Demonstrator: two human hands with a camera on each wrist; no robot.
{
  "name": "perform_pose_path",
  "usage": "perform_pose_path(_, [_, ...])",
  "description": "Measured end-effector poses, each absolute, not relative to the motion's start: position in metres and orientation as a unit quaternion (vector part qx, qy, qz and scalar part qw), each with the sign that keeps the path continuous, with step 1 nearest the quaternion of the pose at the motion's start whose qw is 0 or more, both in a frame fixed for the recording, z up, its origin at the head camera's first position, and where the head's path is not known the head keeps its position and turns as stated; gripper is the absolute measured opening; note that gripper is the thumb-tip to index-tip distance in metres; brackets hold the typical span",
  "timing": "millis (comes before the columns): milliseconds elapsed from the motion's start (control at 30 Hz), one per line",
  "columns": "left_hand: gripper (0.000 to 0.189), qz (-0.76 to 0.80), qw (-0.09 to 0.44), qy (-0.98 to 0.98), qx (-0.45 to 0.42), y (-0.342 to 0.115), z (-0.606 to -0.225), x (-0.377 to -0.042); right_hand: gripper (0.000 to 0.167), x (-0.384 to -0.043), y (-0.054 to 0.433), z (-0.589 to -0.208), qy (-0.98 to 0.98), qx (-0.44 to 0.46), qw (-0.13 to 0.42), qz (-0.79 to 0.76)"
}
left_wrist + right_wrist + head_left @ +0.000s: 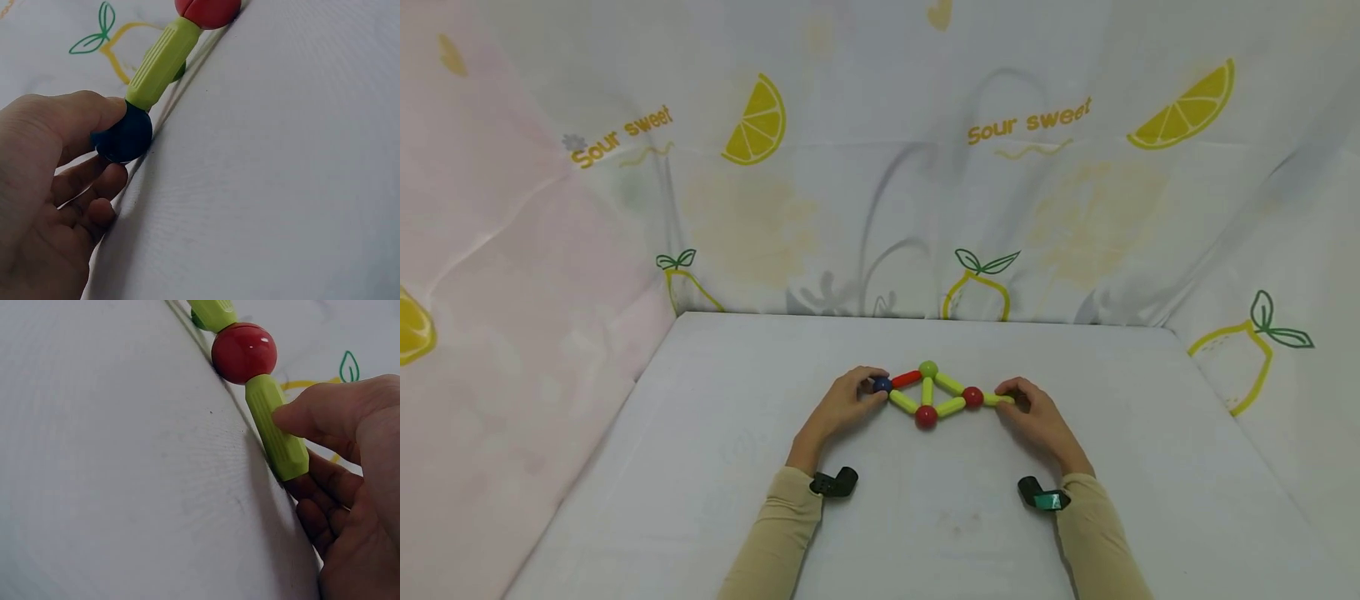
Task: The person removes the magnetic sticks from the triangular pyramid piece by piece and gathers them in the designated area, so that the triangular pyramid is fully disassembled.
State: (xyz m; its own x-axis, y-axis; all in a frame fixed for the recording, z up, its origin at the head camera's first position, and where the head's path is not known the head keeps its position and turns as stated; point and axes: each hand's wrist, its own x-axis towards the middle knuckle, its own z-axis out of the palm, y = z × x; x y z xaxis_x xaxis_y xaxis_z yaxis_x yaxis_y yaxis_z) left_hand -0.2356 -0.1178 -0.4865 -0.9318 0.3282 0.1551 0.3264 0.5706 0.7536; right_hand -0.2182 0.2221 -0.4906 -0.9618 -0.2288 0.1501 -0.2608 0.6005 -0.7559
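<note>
The frame (928, 392) lies on the table (917, 483): your left hand (842, 404) pinches its blue ball (882, 385), a red rod (906, 379) joins that to the green ball (928, 368), and past the right red ball (973, 397) your right hand (1037, 417) pinches the end rod (272, 431).

The left forearm (778, 529) slants in from the near left, the right forearm (1097, 533) from the near right, both in tan sleeves. The left hand (842, 403) and right hand (1037, 417) stand apart, reaching about equally far, each pinching, with thumb above curled fingers (315, 515).
</note>
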Motion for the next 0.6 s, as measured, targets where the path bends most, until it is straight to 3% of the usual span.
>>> perform_pose_path(433, [0.034,0.428,-0.02,0.883,0.192,-0.1211,-0.4924,-0.2353,0.017,-0.2182,0.2197,-0.4878,-0.891,0.137,0.014,0.432])
perform_pose_path(600, [0.033,0.432,-0.017,0.88,0.195,-0.1216,-0.4928,-0.2366,0.016,-0.2197,0.2193,-0.4874,-0.889,0.123,0.039,0.439])
